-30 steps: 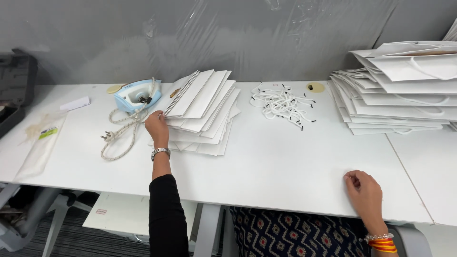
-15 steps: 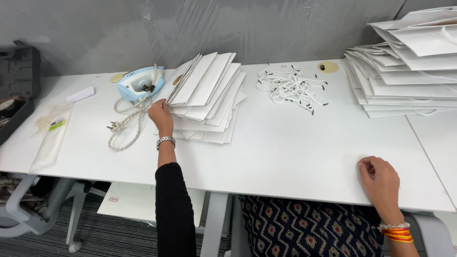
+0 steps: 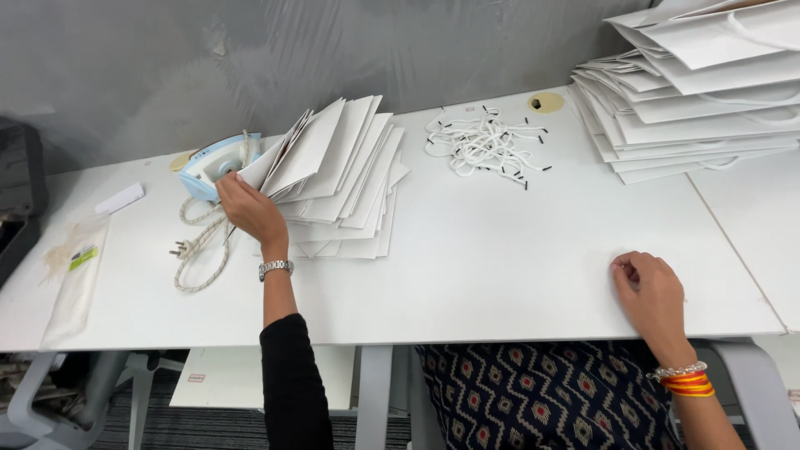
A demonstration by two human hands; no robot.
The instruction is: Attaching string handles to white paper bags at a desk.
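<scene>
My left hand (image 3: 250, 212), with a watch on the wrist, is at the left edge of a fanned stack of flat white paper bags (image 3: 342, 179) and lifts the top bag's edge with its fingers. My right hand (image 3: 654, 296), wearing bracelets, rests loosely curled on the white table (image 3: 500, 267) near its front right edge, holding nothing. A loose pile of white cords with black tips (image 3: 483, 142) lies beyond the middle of the table.
A light blue iron (image 3: 217, 162) with a coiled cord and plug (image 3: 200, 242) lies left of the stack. A tall pile of finished white bags (image 3: 692, 92) sits at the far right. A clear plastic packet (image 3: 75, 275) lies at the left.
The view has shifted down and closer. My left hand has moved from beside the stack to its top left edge and lifted a bag's edge. My right hand stayed on the table.
</scene>
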